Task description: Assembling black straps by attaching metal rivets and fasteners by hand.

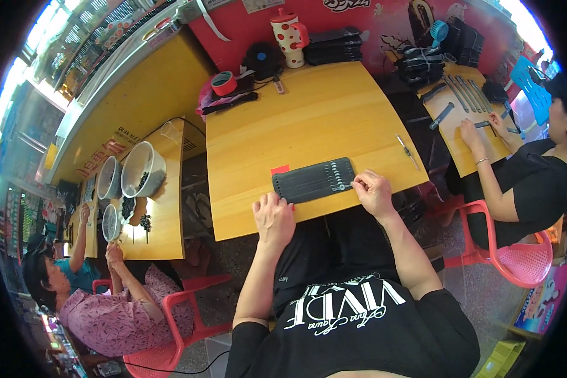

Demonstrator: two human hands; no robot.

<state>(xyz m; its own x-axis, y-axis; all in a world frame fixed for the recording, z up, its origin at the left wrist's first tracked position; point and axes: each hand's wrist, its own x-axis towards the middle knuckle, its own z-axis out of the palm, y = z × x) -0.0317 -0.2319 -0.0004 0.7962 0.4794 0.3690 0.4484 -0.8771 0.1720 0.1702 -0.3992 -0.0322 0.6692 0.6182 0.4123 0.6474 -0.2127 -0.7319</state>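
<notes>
On the wooden table [296, 120] before me lies a flat black panel [305, 183]. It looks like several dark straps side by side, with holes along its left end and a column of pale moon-like marks near its right end. My left hand [274, 220] has its fingers curled over the panel's near left corner. At the near right corner, my right hand [373, 192] has thumb and forefinger pinched together; whatever lies between them is too small to make out. A small red piece [280, 169] sticks out past the panel's far left corner.
A pen-like tool [407, 152] lies at the table's right side. Along the back stand a spotted tumbler [288, 41], red tape roll [222, 82] and stacked black straps [334, 45]. One co-worker [516, 164] handles straps at right; others sit at left by plastic tubs [143, 170].
</notes>
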